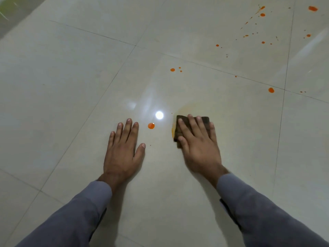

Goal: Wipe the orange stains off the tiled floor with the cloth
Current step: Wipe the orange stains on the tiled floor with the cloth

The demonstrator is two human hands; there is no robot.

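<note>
Head view. Grey sleeves enter from the near edge of the tiled floor. The left hand rests flat on the tile, fingers straight and holding nothing. The right hand presses a dark folded cloth down with extended fingers, not clenched, beside a pale orange smear. One orange drop lies between the hands; further orange stains scatter toward the far right corner. The cloth looks soft, light and pliant; flat palm pressure over its middle probably controls it best.
</note>
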